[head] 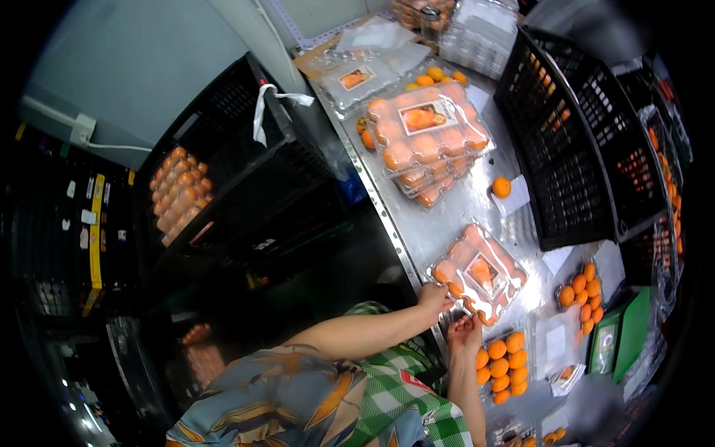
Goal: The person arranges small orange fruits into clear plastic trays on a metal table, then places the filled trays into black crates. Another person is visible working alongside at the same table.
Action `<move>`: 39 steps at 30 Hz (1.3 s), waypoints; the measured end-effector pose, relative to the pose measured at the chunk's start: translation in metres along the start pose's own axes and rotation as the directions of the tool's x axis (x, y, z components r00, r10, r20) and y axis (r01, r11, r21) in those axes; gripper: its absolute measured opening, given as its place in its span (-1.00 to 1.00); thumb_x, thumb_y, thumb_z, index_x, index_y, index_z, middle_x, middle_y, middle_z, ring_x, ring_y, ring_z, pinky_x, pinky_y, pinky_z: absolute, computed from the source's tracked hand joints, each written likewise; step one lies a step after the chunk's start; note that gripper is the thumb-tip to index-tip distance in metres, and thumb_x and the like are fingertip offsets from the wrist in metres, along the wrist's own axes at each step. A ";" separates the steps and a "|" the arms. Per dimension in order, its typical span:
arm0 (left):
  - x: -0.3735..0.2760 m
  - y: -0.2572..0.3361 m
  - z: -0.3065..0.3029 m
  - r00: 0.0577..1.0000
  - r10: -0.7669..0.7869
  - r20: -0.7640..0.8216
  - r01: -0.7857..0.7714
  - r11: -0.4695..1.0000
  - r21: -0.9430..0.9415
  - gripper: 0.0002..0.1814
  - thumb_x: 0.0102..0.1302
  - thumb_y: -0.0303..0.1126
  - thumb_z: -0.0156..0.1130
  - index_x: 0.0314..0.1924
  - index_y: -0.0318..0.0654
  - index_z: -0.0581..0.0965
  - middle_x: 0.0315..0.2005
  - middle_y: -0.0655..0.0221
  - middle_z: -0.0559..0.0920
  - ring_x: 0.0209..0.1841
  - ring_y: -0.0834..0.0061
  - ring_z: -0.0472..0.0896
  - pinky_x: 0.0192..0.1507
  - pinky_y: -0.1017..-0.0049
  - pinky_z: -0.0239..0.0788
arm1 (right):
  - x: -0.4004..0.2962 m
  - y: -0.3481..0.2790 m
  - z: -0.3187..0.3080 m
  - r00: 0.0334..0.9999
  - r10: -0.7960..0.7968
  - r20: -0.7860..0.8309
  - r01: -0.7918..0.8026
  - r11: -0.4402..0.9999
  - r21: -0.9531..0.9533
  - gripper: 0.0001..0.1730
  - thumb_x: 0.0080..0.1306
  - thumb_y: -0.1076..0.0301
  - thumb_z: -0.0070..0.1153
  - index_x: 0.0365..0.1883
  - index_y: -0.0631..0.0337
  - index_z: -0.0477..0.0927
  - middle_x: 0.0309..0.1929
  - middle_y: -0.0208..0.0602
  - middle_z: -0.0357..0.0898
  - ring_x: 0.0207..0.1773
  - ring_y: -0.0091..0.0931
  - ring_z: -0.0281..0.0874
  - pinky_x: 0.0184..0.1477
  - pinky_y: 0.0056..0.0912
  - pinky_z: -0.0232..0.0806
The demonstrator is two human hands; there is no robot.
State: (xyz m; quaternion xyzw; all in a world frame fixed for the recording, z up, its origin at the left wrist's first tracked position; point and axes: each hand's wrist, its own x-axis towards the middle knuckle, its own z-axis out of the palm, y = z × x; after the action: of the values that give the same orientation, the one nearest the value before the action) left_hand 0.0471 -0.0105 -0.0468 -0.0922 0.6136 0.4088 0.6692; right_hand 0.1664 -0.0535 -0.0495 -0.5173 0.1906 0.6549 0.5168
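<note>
A clear plastic clamshell of orange fruit, with a picture label on its lid, lies near the front edge of the metal table. My left hand has its fingers at the near-left corner of this box. At the near edge, my right hand touches the rim with curled fingertips. Whether either hand grips the box or only presses its rim cannot be told. To the right of my right hand, an open clear tray of oranges rests on the table, next to an empty-looking plastic lid.
Stacked filled clamshells stand farther along the table. One loose orange lies on paper near a black plastic crate. Another fruit tray and a green box are at the right. A black crate holding packed fruit stands left.
</note>
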 end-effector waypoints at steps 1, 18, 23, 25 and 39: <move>-0.008 0.002 0.002 0.999 -0.034 0.032 0.035 0.999 -0.033 -0.80 0.28 -0.39 0.05 -0.12 -0.27 0.43 -0.30 0.29 0.55 -0.33 0.45 0.57 -0.27 0.47 0.50 | -0.012 -0.002 0.009 0.999 -0.048 0.009 0.047 0.999 0.016 -0.80 0.27 0.16 0.00 -0.31 0.09 0.44 -0.45 -0.46 0.43 -0.42 -0.57 0.36 -0.30 -0.47 0.30; -0.191 0.157 -0.123 0.644 0.332 0.689 -0.637 0.731 0.243 -0.78 0.22 -0.45 0.17 -0.13 -0.34 0.50 -0.25 0.30 0.60 -0.23 0.56 0.59 -0.15 0.57 0.43 | -0.036 -0.076 0.027 0.792 -0.224 0.569 0.447 0.846 -0.289 -0.47 0.19 0.14 0.11 0.08 0.17 0.36 0.06 -0.29 0.41 0.12 -0.40 0.35 0.19 -0.18 0.19; -0.233 0.347 -0.298 0.323 0.918 0.232 -0.845 0.169 0.508 -0.79 0.18 -0.40 0.16 -0.21 -0.36 0.51 -0.38 0.34 0.58 -0.31 0.58 0.56 -0.20 0.54 0.40 | -0.097 -0.078 0.134 0.559 -0.050 0.828 0.604 0.708 -0.365 -0.15 0.13 -0.04 0.11 0.26 0.26 0.13 0.23 -0.22 0.22 0.26 -0.32 0.20 0.28 -0.11 0.08; -0.226 0.384 -0.384 0.353 0.918 0.178 -0.463 0.006 0.886 -0.75 0.14 -0.41 0.20 -0.17 -0.32 0.52 -0.32 0.30 0.58 -0.24 0.44 0.57 -0.14 0.49 0.39 | -0.112 -0.071 0.209 0.409 0.246 0.879 0.554 0.698 -0.453 -0.27 0.15 -0.01 0.13 0.15 0.27 0.27 0.04 -0.25 0.42 0.07 -0.37 0.40 0.09 -0.20 0.30; -0.181 0.349 -0.514 0.551 0.782 0.291 -0.143 -0.255 0.956 -0.38 -0.12 -0.33 0.38 0.00 -0.21 0.39 -0.19 0.29 0.42 -0.05 0.28 0.37 -0.02 0.32 0.17 | -0.258 0.272 0.549 0.156 0.703 0.694 0.988 -0.116 -0.105 -0.34 -0.11 0.19 0.26 -0.06 0.39 0.42 -0.17 -0.31 0.48 -0.13 -0.55 0.41 -0.03 -0.46 0.27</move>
State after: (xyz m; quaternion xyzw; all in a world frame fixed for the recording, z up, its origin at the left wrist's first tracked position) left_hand -0.5512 -0.1837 0.1297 0.5570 0.8181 0.0676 0.1264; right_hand -0.3535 0.1466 0.3136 -0.1665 -0.8453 0.5040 0.0607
